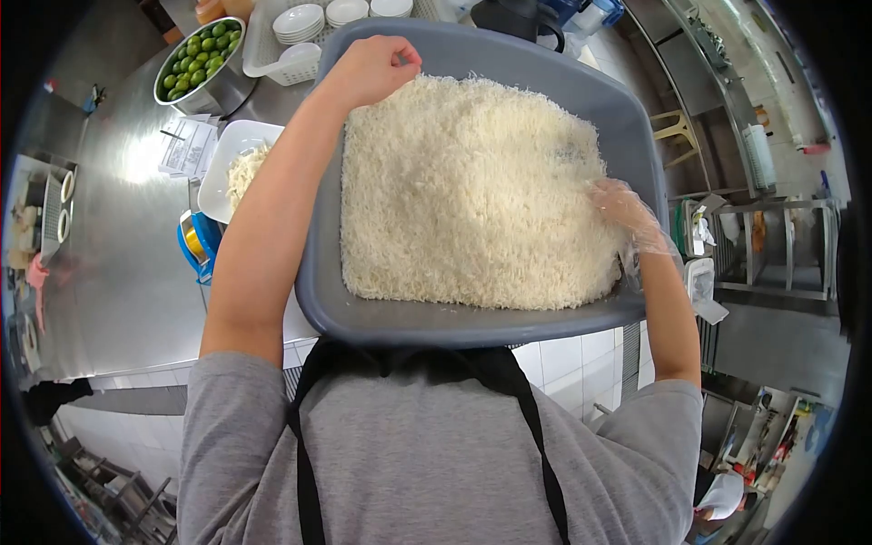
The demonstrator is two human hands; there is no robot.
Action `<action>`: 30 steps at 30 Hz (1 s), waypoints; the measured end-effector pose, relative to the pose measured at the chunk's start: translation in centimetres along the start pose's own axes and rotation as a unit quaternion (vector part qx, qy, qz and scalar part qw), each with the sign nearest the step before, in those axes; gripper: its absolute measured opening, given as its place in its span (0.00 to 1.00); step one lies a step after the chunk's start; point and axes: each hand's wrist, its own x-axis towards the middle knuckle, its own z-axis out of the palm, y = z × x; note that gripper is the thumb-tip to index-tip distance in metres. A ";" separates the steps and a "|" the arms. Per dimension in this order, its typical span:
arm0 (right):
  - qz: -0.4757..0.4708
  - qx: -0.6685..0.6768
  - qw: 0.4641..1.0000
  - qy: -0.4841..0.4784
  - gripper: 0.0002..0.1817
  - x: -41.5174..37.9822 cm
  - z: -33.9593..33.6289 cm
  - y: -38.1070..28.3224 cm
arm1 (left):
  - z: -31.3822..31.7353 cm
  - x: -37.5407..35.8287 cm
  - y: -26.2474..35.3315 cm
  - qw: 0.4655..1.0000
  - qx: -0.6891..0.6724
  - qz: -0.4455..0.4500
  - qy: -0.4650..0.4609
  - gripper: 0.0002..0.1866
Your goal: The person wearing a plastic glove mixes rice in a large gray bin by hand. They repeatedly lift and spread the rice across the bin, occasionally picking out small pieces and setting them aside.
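Note:
A large grey tub point(409, 329) holds a broad heap of white shredded food point(463, 200), in fine short strands whose kind I cannot make out. My right hand point(625, 211) wears a clear plastic glove and reaches into the heap at its right side. Strands and blur hide its fingertips. Over the tub's far left corner is my left hand point(380, 69), bare, with fingers curled in and thumb drawn to them. Anything between those fingers is too small to see. Left of my left forearm, a white dish point(214, 193) contains more pale strands.
A metal pot of green limes point(200, 62) stands at the back left, beside a white basket point(263, 56) with stacked white bowls point(298, 24). Papers point(189, 145) and a blue tape dispenser point(205, 247) lie on the steel table point(118, 272). Another person point(722, 498) is at the lower right.

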 end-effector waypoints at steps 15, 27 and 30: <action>-0.301 0.019 0.941 0.154 0.27 -4.9 -5.3 -13.5 | 0.2 0.3 -0.3 1.000 0.025 0.011 0.012 0.11; -0.171 0.246 0.954 -0.021 0.15 -2.2 -5.1 -12.1 | 0.1 0.2 -0.2 0.999 0.024 0.018 0.021 0.12; -0.275 0.048 0.956 0.093 0.13 -3.3 -3.4 -12.9 | 0.0 0.2 0.0 1.000 0.024 0.007 0.013 0.11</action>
